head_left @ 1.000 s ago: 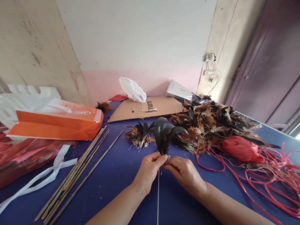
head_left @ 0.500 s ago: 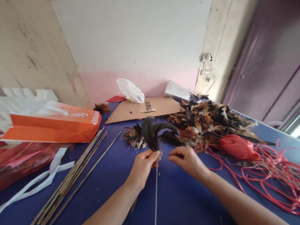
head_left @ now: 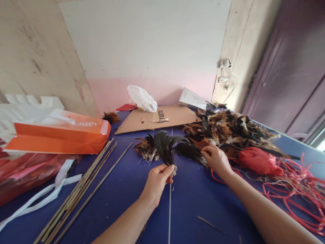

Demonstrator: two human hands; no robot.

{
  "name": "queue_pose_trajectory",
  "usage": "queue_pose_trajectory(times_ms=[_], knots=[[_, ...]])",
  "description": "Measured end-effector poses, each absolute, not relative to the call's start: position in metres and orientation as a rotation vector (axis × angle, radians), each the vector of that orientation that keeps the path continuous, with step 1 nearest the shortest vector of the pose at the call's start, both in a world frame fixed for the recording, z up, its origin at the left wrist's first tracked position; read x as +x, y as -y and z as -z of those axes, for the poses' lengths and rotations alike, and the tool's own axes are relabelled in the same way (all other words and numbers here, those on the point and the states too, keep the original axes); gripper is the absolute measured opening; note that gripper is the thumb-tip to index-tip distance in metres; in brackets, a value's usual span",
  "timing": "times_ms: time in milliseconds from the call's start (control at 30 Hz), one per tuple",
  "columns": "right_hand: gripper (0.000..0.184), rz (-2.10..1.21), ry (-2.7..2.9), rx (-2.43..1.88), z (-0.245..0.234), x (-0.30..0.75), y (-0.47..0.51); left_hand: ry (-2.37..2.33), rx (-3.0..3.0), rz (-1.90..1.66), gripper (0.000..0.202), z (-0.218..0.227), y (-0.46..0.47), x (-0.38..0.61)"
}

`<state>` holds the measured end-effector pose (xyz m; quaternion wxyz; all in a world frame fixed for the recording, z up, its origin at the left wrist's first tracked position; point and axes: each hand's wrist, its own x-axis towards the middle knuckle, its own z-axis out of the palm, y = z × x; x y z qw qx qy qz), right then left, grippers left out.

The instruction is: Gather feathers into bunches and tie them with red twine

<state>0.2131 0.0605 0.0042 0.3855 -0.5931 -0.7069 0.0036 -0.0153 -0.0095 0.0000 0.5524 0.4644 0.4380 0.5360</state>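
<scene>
My left hand pinches a bunch of long black feathers by its pale quill ends, thumb on top, with the curved tips pointing away from me. My right hand is at the near left edge of a big heap of brown and black feathers. Its fingers are pressed together beside the ends of some black feathers that lie flat on the table; what is between them is hidden. Just behind the held bunch rests a small tuft of brown and black feathers.
A ball of red plastic string with loose tangled strands lies at right. Several thin sticks, an orange bag and white straps occupy the left. Flat cardboard, a white plastic bag and a white box stand behind.
My right hand has moved forward and to the right, from beside the held bunch to the feather heap. A thin dark quill now shows on the near table. My left hand keeps its hold.
</scene>
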Motion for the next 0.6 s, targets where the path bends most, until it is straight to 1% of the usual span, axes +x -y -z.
queue_pose_trajectory(times_ms=[67, 133, 233, 300, 433, 600], knots=[[0.02, -0.218, 1.593, -1.455, -0.01, 0.214, -0.062, -1.039, 1.09, -1.27, 0.024, 0.001, 0.009, -0.016], [0.021, -0.583, 1.369, -1.365, -0.016, 0.212, -0.061, -1.037, 1.066, -1.266, 0.025, 0.002, 0.008, -0.016], [0.018, -1.169, 1.079, -1.107, -0.022, 0.203, -0.053, -1.019, 1.001, -1.255, 0.024, 0.002, 0.007, -0.016], [0.017, -1.42, 0.963, -0.969, -0.025, 0.192, -0.044, -0.999, 0.962, -1.246, 0.024, 0.002, 0.008, -0.015], [0.016, -1.648, 0.907, -0.89, -0.025, 0.165, -0.025, -0.995, 0.935, -1.208, 0.025, 0.001, 0.01, -0.012], [0.019, -1.702, 0.957, -0.885, -0.02, 0.144, -0.009, -0.987, 0.955, -1.165, 0.025, 0.001, 0.013, -0.01]])
